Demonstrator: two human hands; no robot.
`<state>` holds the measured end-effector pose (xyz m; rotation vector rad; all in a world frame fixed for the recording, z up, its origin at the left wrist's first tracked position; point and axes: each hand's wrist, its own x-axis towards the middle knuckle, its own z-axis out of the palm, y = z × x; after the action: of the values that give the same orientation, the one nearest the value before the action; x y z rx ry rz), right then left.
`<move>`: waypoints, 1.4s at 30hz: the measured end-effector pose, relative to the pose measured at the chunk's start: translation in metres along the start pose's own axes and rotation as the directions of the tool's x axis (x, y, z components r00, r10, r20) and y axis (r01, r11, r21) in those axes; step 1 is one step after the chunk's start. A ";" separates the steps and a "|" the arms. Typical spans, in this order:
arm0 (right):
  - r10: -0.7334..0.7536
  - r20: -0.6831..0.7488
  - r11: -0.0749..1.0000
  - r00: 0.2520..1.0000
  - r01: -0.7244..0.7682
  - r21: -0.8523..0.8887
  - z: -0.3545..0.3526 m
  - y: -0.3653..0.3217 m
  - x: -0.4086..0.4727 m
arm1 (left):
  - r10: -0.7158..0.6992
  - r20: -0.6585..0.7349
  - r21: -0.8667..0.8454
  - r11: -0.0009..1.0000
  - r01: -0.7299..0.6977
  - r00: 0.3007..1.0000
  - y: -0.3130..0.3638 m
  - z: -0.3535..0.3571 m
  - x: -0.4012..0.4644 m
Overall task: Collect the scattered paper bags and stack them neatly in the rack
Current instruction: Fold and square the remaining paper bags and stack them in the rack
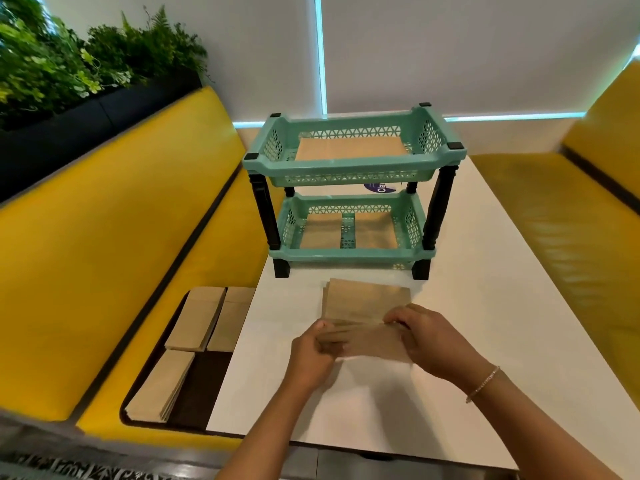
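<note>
A green two-tier rack (349, 168) stands at the far end of the white table (467, 271). Its top shelf holds a flat brown paper bag (349, 148); the lower shelf holds two bags side by side (320, 230). A small stack of brown bags (363, 299) lies on the table in front of the rack. My left hand (313, 351) and my right hand (429, 337) each grip one end of a blurred brown bag (367, 342) just above the table, at the stack's near edge.
Several more brown bags lie on the dark seat panel left of the table: two side by side (213, 317) and a pile nearer me (161, 386). Yellow benches (104, 254) flank the table. Plants (86, 57) stand behind the left bench.
</note>
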<state>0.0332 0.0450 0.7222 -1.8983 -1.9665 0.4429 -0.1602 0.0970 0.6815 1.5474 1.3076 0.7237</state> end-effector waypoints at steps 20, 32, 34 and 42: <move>0.741 -0.011 0.594 0.672 -0.648 0.476 -0.043 0.012 0.194 | -0.091 0.073 0.369 0.928 0.058 0.993 0.121 0.005 0.204; 0.781 -0.111 0.610 0.615 -0.712 0.349 -0.029 0.015 0.213 | -0.090 0.141 0.494 0.869 0.008 0.986 0.100 0.025 0.234; 0.781 -0.093 0.609 0.618 -0.720 0.332 -0.025 0.019 0.215 | -0.111 0.141 0.493 0.870 0.027 0.984 0.097 0.028 0.236; 0.782 -0.098 0.617 0.616 -0.740 0.269 -0.010 0.026 0.220 | -0.168 0.111 0.475 0.875 0.096 0.979 0.093 0.038 0.232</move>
<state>0.0553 0.2654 0.7288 -2.4546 -0.8252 0.6038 -0.0314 0.3111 0.7215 1.8267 1.5301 0.1978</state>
